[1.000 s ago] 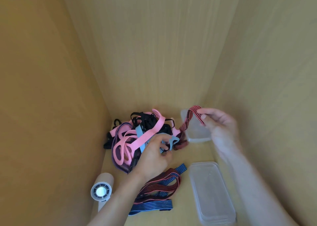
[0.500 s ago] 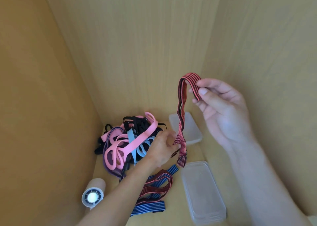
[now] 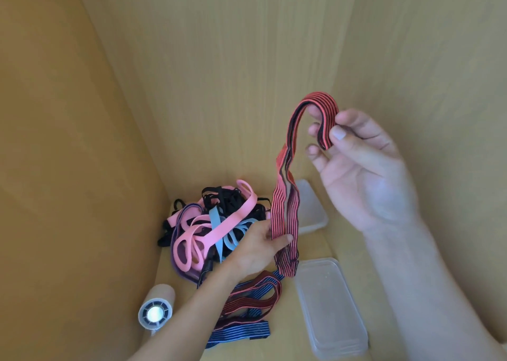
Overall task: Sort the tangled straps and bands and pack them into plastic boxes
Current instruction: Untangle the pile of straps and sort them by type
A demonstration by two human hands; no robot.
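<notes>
The right hand (image 3: 365, 174) is raised, its thumb and fingers pinching the top of a red-and-black striped band (image 3: 285, 209) that loops over the fingertips and hangs down as a long double strand. The left hand (image 3: 260, 248) grips the band's lower part between thumb and fingers, just beside the tangled pile (image 3: 214, 223) of pink, blue, purple and black straps in the corner. Two clear plastic boxes lie on the wooden floor (image 3: 326, 248) – the far box (image 3: 312, 209) behind the hanging band, the near box (image 3: 329, 305) to the right of several red and blue striped bands (image 3: 252, 300) lying flat. A white cylinder (image 3: 156, 308) lies left of the forearm.
</notes>
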